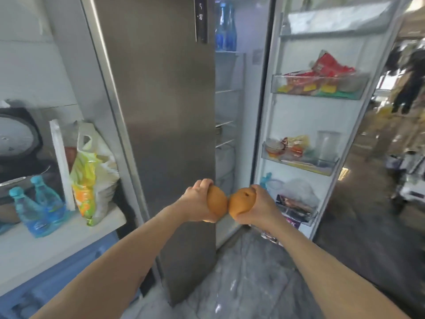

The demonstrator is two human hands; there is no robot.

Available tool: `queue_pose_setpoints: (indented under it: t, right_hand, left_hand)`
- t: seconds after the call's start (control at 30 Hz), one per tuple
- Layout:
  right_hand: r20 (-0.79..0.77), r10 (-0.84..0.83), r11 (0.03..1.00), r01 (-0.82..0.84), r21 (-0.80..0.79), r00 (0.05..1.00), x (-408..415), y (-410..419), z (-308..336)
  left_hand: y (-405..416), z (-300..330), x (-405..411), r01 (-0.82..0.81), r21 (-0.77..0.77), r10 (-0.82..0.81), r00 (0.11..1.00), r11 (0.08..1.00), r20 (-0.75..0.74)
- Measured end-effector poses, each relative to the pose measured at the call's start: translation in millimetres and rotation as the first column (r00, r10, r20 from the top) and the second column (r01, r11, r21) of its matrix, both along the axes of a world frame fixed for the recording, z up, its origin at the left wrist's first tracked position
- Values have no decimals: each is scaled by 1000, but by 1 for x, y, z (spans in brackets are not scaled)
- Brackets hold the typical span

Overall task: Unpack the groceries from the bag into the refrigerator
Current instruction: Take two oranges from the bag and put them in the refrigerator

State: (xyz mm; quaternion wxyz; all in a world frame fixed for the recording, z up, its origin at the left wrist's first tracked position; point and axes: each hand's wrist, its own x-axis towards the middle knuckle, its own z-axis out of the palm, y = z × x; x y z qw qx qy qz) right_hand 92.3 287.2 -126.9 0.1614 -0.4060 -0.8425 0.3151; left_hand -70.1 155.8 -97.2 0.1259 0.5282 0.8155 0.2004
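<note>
My left hand (197,201) grips one orange (217,202) and my right hand (258,207) grips a second orange (241,202). The two fruits touch each other, held low in front of the refrigerator's open compartment (226,107). The right door (315,125) stands swung open, its racks full of packets and jars. The left door (165,111) is closed. A white and yellow plastic grocery bag (94,171) sits on the white counter (57,245) at the left.
Two blue water bottles (36,208) lie on the counter beside the bag, near a white board (61,164) and a round cooker (16,137). Blue bottles (226,28) stand on the top fridge shelf. Grey marbled floor (243,272) lies below.
</note>
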Motion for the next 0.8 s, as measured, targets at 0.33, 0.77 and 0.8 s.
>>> queue_pose_setpoints:
  t: [0.33, 0.77, 0.8]
  right_hand:
    - [-95, -125, 990, 131, 59, 988, -19, 167, 34]
    - [-83, -23, 992, 34, 125, 996, -79, 383, 57]
    - [-74, -10, 990, 21, 142, 997, -88, 400, 59]
  left_hand:
    - [189, 36, -46, 140, 37, -139, 990, 989, -37]
    - [393, 44, -93, 11, 80, -11, 1000, 997, 4]
    - [406, 46, -98, -19, 86, 18, 1000, 996, 11]
